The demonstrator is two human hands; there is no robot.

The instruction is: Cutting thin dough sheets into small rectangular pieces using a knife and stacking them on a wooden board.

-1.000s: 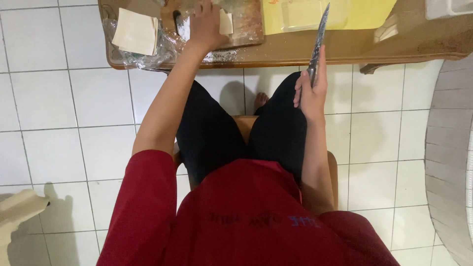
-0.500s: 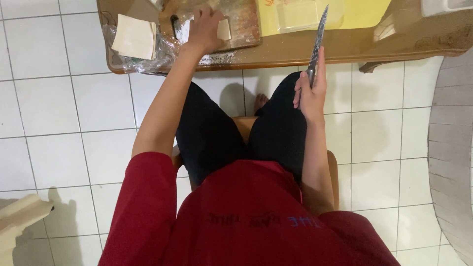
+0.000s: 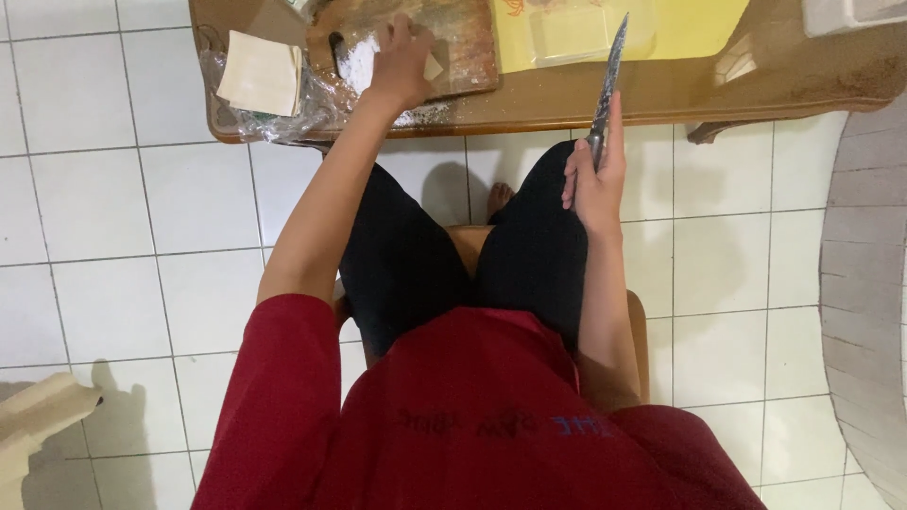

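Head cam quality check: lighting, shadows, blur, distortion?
Head view: even indoor light, soft shadows on the floor tiles under the table; faint glare on the clear plastic wrap; knife in the right hand sharp, left hand on the cutting board slightly soft; tile lines bend a little toward the edges.

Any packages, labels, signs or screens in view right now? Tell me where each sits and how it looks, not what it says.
Clear plastic bag: crumpled, on the table's left end, under a stack of pale square sheets, beside the left hand.
Yellow sheet: flat, top centre of the table, under a clear shallow tray, behind the knife.
No signs or screens.
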